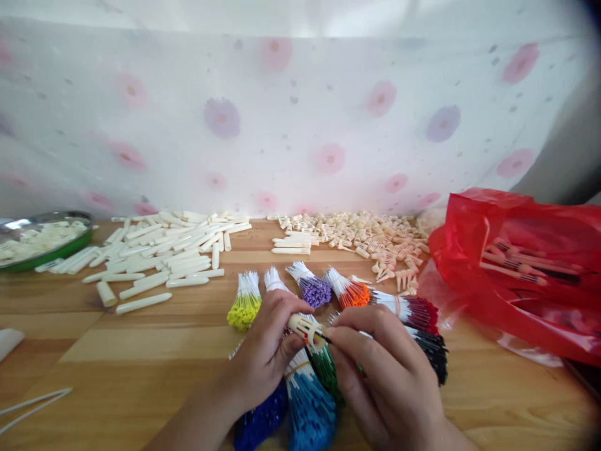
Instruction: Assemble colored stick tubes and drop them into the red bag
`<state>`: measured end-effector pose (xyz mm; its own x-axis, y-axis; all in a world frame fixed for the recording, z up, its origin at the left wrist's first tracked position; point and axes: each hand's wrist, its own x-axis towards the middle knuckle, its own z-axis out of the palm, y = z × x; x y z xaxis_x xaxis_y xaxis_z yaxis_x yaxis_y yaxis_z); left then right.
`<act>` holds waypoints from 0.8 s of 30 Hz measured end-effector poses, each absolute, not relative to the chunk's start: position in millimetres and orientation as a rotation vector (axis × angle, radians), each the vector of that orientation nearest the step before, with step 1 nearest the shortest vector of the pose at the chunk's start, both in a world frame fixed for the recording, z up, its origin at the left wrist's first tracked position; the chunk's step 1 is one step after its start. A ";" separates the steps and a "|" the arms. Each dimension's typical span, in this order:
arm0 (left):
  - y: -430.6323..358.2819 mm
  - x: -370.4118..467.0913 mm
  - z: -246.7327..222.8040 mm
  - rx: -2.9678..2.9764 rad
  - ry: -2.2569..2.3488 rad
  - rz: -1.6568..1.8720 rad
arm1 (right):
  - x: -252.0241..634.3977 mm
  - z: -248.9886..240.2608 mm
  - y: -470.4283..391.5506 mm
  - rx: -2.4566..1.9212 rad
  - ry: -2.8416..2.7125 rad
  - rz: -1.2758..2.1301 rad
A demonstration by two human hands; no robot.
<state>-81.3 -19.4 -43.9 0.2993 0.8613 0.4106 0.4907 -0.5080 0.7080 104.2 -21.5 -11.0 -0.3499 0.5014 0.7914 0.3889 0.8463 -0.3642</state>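
Note:
My left hand (263,351) grips a short cream pen part (300,327) with slots along its side, its open end turned to the right. Small spots of colour show inside the slots. The fingertips of my right hand (392,360) pinch a thin dark pen refill (323,338) at that open end; how far it reaches inside I cannot tell. Below and around my hands lie rubber-banded bundles of pen refills: yellow (245,304), purple (313,288), orange (351,291), dark red (422,313), black (432,351), green (327,369), light blue (310,404) and dark blue (263,413).
White pen barrels (164,250) are heaped at the back left, beside a green-rimmed tray (77,244) of small pale pieces. Small cream parts (370,235) spread across the back right. A red plastic bag (469,250) holding pens stands at the right. Behind hangs a flowered sheet (291,138).

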 end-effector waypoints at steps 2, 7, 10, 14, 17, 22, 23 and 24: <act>-19.7 -81.1 -44.2 2.169 1.244 1.106 | 103.3 -12.4 -19.9 -0.681 -1.975 0.115; -21.0 -80.6 -49.2 2.310 1.379 1.223 | 100.5 -16.3 -16.8 -0.728 -1.922 0.186; -21.5 -81.1 -51.9 2.376 1.439 1.256 | 101.2 -18.6 -13.5 -0.741 -1.943 0.242; -21.9 -80.9 -50.5 2.447 1.495 1.227 | 103.3 -21.5 -10.1 -0.758 -1.972 0.338; -22.9 -79.5 -47.4 2.502 1.549 1.198 | 102.8 -24.6 -10.2 -0.759 -1.924 0.404; -24.5 -77.8 -45.0 2.611 1.745 1.110 | 97.4 -31.3 -7.4 -0.833 -1.753 0.668; -24.6 -77.8 -45.0 2.629 1.776 1.093 | 96.2 -32.5 -6.1 -0.853 -1.711 0.747; -24.7 -77.8 -45.2 2.641 1.804 1.078 | 95.1 -33.6 -4.7 -0.872 -1.666 0.827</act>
